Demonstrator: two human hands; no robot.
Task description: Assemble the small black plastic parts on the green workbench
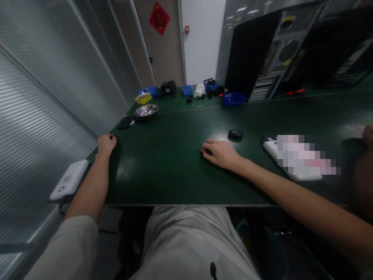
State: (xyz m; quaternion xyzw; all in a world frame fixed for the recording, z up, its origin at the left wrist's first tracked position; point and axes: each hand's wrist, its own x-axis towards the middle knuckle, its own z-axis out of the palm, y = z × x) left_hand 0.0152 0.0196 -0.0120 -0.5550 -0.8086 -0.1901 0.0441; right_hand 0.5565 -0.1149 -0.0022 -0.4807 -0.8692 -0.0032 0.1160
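My right hand (220, 153) rests on the green tabletop (163, 167), fingers closed around a small black-handled tool (208, 151). The tool's thin metal tip points left; its exact kind is too small to tell. Just beyond this hand lies a black computer mouse (235, 134). At the table's left edge, my left hand (106, 144) is curled closed. A bit of something dark shows at its fingertips, but I cannot make out what it is. Farther back from that hand are a flat black object (126, 122) and a round metal dish (146, 111) with small items in it.
Blue bins (233, 99), a yellow tray (143, 98), a black adapter-like box (168, 87) and a white container (199, 91) line the back. An open computer case (271, 54) stands at back right. White devices lie left (70, 179) and right (287, 163). Another person's hand (368, 136) is far right.
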